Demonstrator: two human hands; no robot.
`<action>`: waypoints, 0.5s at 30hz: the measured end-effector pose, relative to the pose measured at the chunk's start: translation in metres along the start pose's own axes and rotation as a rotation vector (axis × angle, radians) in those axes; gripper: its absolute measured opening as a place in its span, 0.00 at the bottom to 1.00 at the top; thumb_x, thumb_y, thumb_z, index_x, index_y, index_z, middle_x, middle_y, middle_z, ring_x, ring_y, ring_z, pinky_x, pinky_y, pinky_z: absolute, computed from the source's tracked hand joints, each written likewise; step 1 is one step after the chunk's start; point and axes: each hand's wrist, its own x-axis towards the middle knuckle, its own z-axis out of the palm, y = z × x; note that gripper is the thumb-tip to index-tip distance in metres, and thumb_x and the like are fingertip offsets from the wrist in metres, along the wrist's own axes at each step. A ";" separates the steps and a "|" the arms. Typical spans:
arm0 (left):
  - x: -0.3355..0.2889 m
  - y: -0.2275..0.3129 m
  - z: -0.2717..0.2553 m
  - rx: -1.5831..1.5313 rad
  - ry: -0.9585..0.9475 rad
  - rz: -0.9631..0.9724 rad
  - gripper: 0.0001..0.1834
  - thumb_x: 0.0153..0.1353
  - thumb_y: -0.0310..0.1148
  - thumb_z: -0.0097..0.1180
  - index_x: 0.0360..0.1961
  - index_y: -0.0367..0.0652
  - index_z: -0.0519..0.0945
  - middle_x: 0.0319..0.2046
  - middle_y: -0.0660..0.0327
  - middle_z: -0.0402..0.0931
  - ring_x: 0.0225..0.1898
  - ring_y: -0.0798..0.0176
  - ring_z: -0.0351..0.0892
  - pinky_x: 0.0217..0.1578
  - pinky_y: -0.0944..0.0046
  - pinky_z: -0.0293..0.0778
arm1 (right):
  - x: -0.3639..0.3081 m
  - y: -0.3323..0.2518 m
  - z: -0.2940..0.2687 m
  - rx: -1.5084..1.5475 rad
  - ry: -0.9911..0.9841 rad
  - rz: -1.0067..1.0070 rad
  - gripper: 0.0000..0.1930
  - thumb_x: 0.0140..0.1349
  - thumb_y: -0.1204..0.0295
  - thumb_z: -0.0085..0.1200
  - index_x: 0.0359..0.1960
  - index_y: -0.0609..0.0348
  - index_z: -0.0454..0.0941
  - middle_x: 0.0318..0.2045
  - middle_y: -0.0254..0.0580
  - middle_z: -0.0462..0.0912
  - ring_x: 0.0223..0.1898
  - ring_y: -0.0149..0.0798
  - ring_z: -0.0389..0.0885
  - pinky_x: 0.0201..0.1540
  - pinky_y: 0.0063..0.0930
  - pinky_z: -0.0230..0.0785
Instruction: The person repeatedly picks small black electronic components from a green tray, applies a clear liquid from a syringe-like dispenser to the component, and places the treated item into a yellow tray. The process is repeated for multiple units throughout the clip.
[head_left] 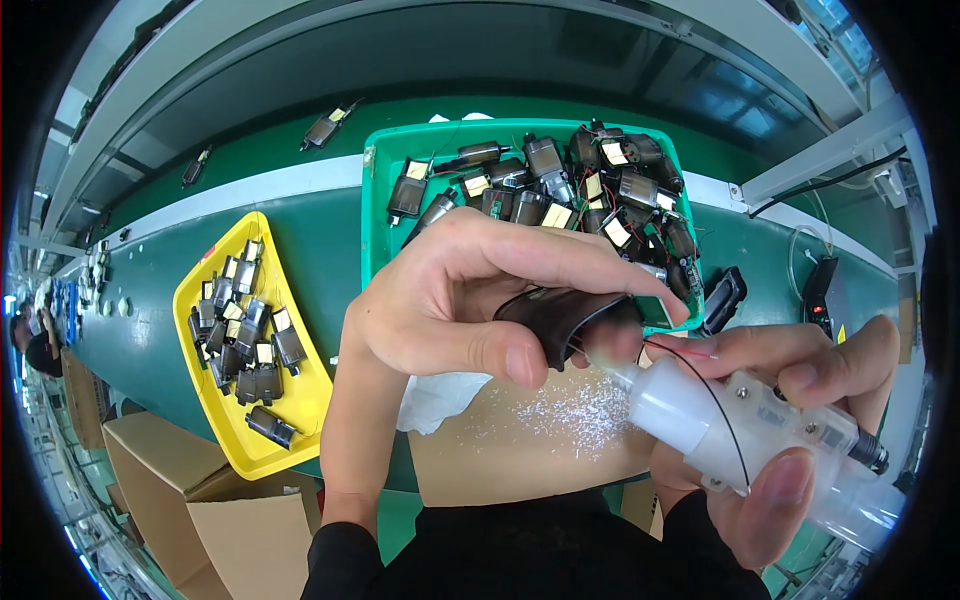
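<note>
My left hand [425, 290] is curled around a dark, smoky hollow casing [560, 315], its open end turned toward my right hand. In my right hand [840, 360] is a white translucent plastic cylinder tool [675, 405] with small screws and a black fitting. The tool's narrow tip points at the casing's mouth; whether it goes inside cannot be told. A thin black wire [735, 425] hangs across the tool, and a short red wire shows by my right fingers. Below both hands, white specks [575, 415] are scattered over a brown cardboard sheet [480, 480].
Behind my hands a green tray [369, 230] holds many dark units with wires. A yellow tray [310, 440] at left holds smaller dark pieces. Open cartons [250, 535] stand lower left, white tissue [435, 400] beside the cardboard. A black device [820, 290] with red display sits right.
</note>
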 end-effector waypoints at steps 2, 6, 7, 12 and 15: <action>-0.001 0.002 0.001 0.003 0.000 -0.001 0.43 0.44 0.52 0.67 0.41 0.14 0.72 0.33 0.39 0.74 0.28 0.59 0.75 0.28 0.65 0.71 | 0.000 -0.002 0.002 0.005 0.022 0.023 0.23 0.60 0.58 0.48 0.39 0.60 0.50 0.35 0.65 0.72 0.15 0.42 0.76 0.16 0.26 0.72; -0.002 0.002 0.000 0.003 -0.005 0.009 0.42 0.43 0.50 0.68 0.41 0.14 0.72 0.34 0.37 0.74 0.29 0.57 0.76 0.28 0.65 0.72 | 0.000 -0.004 0.003 -0.018 0.014 0.038 0.23 0.60 0.58 0.48 0.40 0.60 0.49 0.35 0.65 0.71 0.13 0.42 0.76 0.13 0.25 0.71; -0.002 0.002 0.000 0.004 -0.007 0.012 0.42 0.43 0.50 0.68 0.41 0.14 0.72 0.35 0.37 0.74 0.29 0.57 0.76 0.28 0.65 0.72 | 0.000 -0.003 0.001 -0.001 0.000 0.035 0.23 0.60 0.58 0.48 0.40 0.60 0.49 0.35 0.65 0.71 0.13 0.42 0.76 0.13 0.25 0.70; 0.000 0.002 0.000 0.001 -0.010 0.013 0.42 0.42 0.49 0.69 0.41 0.14 0.72 0.35 0.36 0.74 0.29 0.56 0.77 0.28 0.64 0.74 | 0.000 0.008 -0.007 0.089 -0.063 -0.076 0.22 0.60 0.60 0.47 0.40 0.61 0.49 0.35 0.66 0.71 0.13 0.42 0.76 0.13 0.24 0.70; 0.000 0.003 0.000 -0.010 -0.005 0.006 0.42 0.42 0.49 0.69 0.41 0.14 0.72 0.35 0.36 0.74 0.30 0.56 0.77 0.29 0.64 0.74 | 0.001 0.005 -0.006 0.083 -0.091 -0.069 0.22 0.60 0.60 0.47 0.40 0.61 0.49 0.36 0.66 0.71 0.14 0.43 0.76 0.13 0.24 0.70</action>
